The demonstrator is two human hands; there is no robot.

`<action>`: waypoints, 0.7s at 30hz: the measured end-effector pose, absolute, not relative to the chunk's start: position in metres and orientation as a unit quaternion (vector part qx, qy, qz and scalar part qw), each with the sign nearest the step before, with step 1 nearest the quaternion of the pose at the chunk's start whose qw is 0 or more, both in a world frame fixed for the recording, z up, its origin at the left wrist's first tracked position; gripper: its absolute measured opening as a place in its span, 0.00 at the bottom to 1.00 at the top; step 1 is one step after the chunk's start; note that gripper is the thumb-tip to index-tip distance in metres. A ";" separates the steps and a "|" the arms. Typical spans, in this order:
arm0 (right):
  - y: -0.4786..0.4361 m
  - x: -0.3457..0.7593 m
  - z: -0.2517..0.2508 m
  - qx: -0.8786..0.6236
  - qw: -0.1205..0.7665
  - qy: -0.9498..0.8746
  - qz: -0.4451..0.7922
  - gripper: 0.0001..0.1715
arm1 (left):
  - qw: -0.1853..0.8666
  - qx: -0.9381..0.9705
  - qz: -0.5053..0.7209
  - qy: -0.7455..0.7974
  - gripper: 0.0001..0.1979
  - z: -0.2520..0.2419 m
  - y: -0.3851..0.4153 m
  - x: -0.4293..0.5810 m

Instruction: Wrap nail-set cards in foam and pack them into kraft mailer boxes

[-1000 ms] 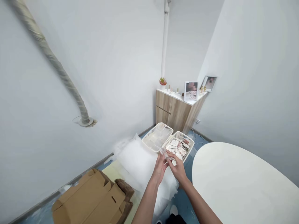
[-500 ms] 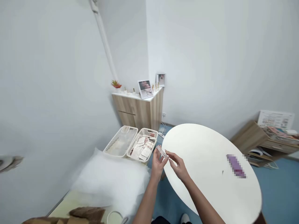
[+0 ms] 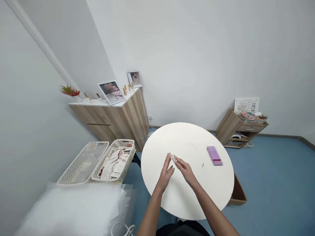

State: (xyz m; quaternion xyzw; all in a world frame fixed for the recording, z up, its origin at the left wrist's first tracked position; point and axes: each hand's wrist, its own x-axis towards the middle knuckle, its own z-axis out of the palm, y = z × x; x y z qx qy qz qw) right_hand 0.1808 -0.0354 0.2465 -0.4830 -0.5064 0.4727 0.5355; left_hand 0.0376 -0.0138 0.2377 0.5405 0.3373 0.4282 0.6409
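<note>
My right fingertips (image 3: 178, 161) pinch a small clear plastic piece (image 3: 173, 158) over the round white table (image 3: 187, 141); my left fingers (image 3: 168, 160) are open, just beside it. A loose or slippery pinch could drop it, and it could skid across the tabletop.

The left hand (image 3: 165, 173) and right hand (image 3: 185, 171) are over the round table (image 3: 197, 141); two baskets (image 3: 114, 160) sit left of it; a cabinet (image 3: 115, 123) stands behind them.

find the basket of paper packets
In the head view, the packet basket sits left of the round white table, beside a second white basket.
</note>
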 end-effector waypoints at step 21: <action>-0.072 0.244 0.185 -0.608 0.515 -0.508 0.326 0.26 | 0.652 0.395 0.423 0.490 0.36 0.187 -0.028 0.149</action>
